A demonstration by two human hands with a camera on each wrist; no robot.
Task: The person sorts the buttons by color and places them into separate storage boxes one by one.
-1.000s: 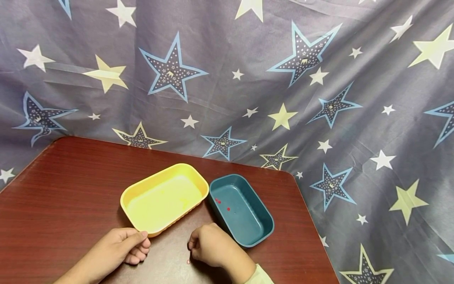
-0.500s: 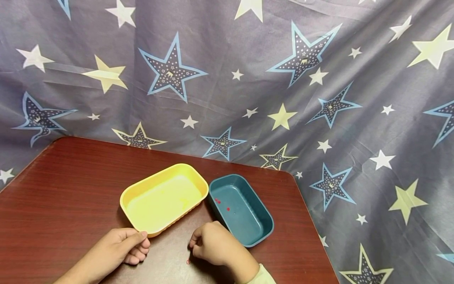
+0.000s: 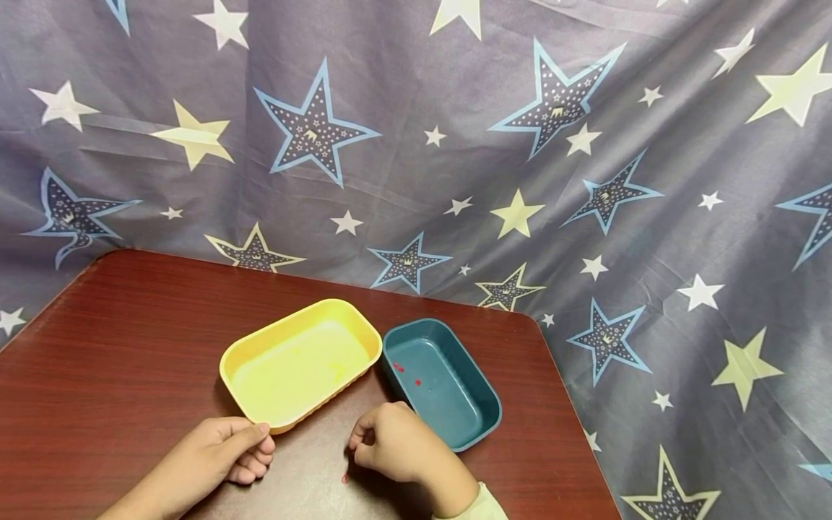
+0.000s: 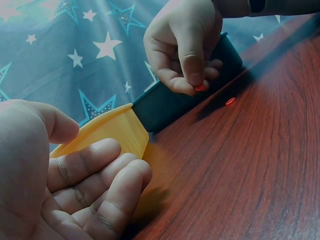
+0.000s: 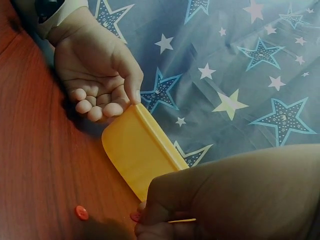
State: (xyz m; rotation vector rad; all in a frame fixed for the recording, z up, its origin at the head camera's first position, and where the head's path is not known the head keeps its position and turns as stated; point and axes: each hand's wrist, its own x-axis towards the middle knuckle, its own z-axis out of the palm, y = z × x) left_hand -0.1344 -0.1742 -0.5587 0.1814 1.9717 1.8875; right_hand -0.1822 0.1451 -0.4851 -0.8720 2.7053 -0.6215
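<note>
Nearest the person, the left hand (image 3: 221, 453) is resting on the dark red table (image 3: 117, 347) with its fingers loosely curled and its thumb lying against the near corner of the yellow tray (image 3: 300, 363); it is gripping nothing that the views show. Just to its right, the right hand (image 3: 390, 442) is hovering a little above the wood, its fingers bunched together and its thumb and forefinger pinching a small red bead (image 4: 200, 87), seen most clearly from the left wrist. A second red bead (image 3: 344, 478) is lying loose on the table directly below and slightly left of that hand, apart from both trays. Beyond the hands, the yellow tray is sitting at an angle, and the teal tray (image 3: 442, 383) is standing just beside it on the right, their near corners almost touching. Two more red beads (image 3: 408, 375) are lying on the teal tray's floor. Behind the table, a grey star-patterned cloth (image 3: 455, 144) is hanging as a backdrop.
</note>
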